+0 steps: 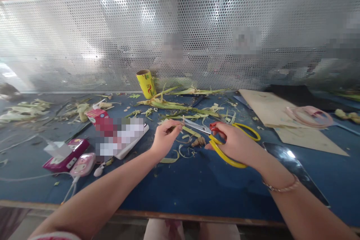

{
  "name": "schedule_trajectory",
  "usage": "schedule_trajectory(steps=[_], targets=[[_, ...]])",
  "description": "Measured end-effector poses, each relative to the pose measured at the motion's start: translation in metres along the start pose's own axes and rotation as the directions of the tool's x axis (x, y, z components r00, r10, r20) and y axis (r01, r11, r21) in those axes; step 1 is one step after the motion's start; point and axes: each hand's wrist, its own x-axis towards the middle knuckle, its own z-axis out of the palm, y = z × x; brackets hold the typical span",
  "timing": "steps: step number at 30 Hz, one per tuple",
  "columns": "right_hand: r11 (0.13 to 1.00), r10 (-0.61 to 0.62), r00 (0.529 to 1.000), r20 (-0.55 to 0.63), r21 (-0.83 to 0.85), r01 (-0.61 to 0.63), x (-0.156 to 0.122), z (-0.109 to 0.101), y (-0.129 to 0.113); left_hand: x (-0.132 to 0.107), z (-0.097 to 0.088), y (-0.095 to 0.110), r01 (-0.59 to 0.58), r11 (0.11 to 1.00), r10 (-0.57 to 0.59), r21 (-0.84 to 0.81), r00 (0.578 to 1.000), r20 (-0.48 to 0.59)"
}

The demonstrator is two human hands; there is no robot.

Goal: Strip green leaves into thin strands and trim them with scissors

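Note:
My right hand point(234, 140) is closed around a pair of scissors point(227, 154) with yellow handles, some red showing near the pivot. The metal blades point left toward my left hand point(166, 137), whose thumb and fingers are pinched together. A small pale piece seems to stick up at those fingertips by the blade tips, too small to name. Below the blades lies a small brown knotted piece point(198, 141). Curled pale green strips point(170, 157) are scattered on the blue table point(174, 191) around both hands. Long leafy stalks point(168, 104) lie just behind.
A yellow cardboard tube point(146, 84) stands before a perforated metal screen point(180, 26). At left are a purple power strip point(80, 144), a pink charger point(83, 165) and cables. Brown cardboard point(261, 107), a coiled pink cable point(309, 116) and a dark tablet point(295, 172) lie right.

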Motion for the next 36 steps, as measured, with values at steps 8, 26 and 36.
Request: schedule_trajectory(steps=[8, 26, 36], targets=[[1.000, -0.016, 0.999, 0.029, 0.002, 0.016, -0.0010, 0.0031, 0.0027, -0.0017, 0.0038, 0.0006, -0.022, 1.000, 0.023, -0.023, 0.999, 0.036], [0.998, -0.038, 0.995, 0.095, -0.054, 0.043, -0.0043, 0.0021, -0.0020, -0.0055, 0.0069, -0.0014, -0.002, 1.000, 0.003, -0.013, 0.997, 0.071], [0.996, -0.022, 0.993, 0.114, -0.079, 0.031, -0.0023, 0.0010, -0.0029, -0.0054, 0.0068, 0.0036, -0.017, 1.000, 0.015, 0.015, 0.994, 0.106]])
